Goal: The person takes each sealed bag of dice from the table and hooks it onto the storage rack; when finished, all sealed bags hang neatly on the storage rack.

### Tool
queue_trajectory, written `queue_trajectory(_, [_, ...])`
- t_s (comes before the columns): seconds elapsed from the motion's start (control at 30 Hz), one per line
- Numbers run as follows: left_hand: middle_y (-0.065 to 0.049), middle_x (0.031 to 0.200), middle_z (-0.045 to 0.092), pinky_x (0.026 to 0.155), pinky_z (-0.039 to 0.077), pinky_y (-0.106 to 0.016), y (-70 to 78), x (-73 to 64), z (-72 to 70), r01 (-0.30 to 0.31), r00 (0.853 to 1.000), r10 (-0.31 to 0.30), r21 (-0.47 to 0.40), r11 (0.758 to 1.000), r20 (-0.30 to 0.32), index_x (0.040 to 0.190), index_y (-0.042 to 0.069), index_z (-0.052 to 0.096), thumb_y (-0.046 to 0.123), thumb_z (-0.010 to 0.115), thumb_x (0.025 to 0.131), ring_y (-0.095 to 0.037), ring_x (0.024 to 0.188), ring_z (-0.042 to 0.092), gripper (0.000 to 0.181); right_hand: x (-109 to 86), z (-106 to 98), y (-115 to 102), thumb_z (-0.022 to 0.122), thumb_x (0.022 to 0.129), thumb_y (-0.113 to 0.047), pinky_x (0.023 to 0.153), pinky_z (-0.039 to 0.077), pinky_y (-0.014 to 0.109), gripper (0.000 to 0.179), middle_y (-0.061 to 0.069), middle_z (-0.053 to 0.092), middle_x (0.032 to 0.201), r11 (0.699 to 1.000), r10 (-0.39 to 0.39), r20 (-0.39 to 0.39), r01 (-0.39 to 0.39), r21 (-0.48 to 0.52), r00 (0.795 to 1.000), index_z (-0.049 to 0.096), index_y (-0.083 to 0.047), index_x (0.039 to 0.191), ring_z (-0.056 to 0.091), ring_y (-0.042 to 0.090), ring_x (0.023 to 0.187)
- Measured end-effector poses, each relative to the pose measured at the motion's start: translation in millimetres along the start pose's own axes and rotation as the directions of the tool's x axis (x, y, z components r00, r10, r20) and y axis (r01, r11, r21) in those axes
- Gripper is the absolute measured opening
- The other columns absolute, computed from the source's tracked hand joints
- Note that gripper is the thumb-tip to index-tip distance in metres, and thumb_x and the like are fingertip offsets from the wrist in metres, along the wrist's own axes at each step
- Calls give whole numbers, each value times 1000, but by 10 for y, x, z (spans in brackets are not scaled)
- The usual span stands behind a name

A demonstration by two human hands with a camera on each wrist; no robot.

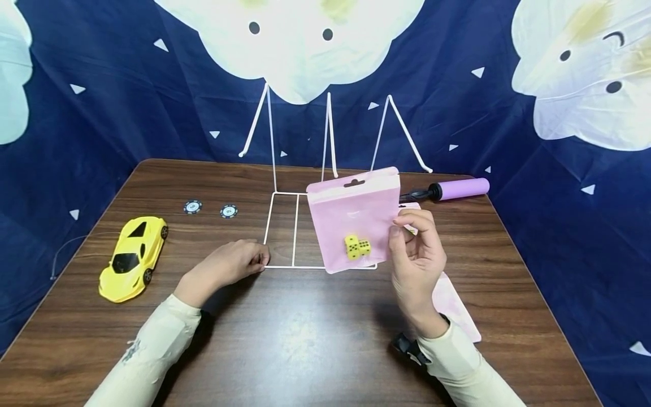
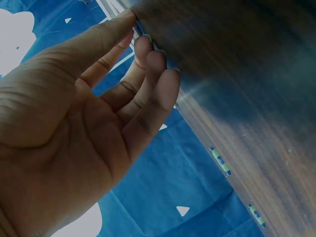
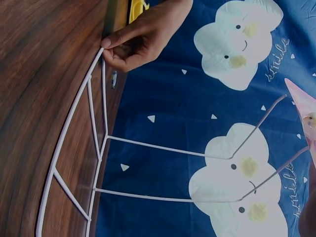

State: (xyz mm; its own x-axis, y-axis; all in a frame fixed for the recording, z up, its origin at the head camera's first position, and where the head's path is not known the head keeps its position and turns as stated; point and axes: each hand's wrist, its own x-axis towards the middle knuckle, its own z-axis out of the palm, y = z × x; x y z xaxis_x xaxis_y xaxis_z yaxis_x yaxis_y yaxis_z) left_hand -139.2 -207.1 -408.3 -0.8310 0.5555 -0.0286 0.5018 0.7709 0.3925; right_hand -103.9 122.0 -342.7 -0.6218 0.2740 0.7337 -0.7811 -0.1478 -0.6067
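Note:
My right hand (image 1: 419, 260) pinches the right edge of a pink zip bag (image 1: 351, 209) between thumb and fingers. The bag is raised upright in front of the rack, with a few yellow dice (image 1: 353, 247) gathered near its bottom. A white wire display rack (image 1: 305, 267) stands on the table, three bent hook arms rising at its back; the bag hides part of its base. My left hand (image 1: 231, 263) pinches the rack's front left corner, which the right wrist view shows clearly. Only an edge of the bag shows in that view, at far right.
A yellow toy car (image 1: 133, 257) sits at the left. Two poker chips (image 1: 192, 207) lie behind it. At the back right is a hand pump (image 1: 463, 189) with a purple handle. Another pink bag (image 1: 455, 308) lies under my right wrist. Dark blue cloth hangs behind the table.

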Motion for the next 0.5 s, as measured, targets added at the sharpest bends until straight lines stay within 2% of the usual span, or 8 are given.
queue_trajectory(0.17, [11, 76, 56, 63, 46, -33, -34, -21, -53, -20, 1000, 21, -21, 1000, 20, 90, 18, 67, 4, 80, 95, -6, 70, 51, 19, -19, 30, 13, 60, 94, 16, 80, 54, 19, 8, 8, 61, 108, 1000, 5, 15, -5, 1, 1000, 61, 20, 101, 59, 21, 104])
queue_trajectory(0.3, [10, 82, 57, 69, 49, -37, -67, -56, -144, -35, 999, 35, -16, 999, -1, 95, 17, 69, 6, 80, 96, -9, 76, 55, 16, -12, 42, 24, 60, 94, 16, 84, 55, 21, 9, 8, 61, 109, 1000, 3, 22, -4, 8, 1000, 59, 22, 101, 58, 22, 106])
queue_trajectory(0.4, [8, 85, 58, 77, 54, -45, -84, -98, -225, -23, 1000, 23, 0, 1000, -17, 96, 18, 68, 8, 81, 95, -21, 87, 65, 16, -10, 47, 29, 60, 94, 17, 84, 55, 22, 9, 9, 61, 110, 1000, 0, 24, 0, 16, 1000, 58, 23, 101, 58, 23, 106])
queue_trajectory(0.5, [6, 89, 62, 90, 55, -57, -99, -154, -304, 6, 1000, -6, 5, 1000, -8, 101, 18, 70, 11, 82, 95, -40, 112, 69, 15, -21, 57, 30, 60, 94, 17, 82, 54, 20, 10, 8, 61, 109, 1000, -1, 30, 0, 25, 1000, 58, 23, 101, 58, 21, 104])
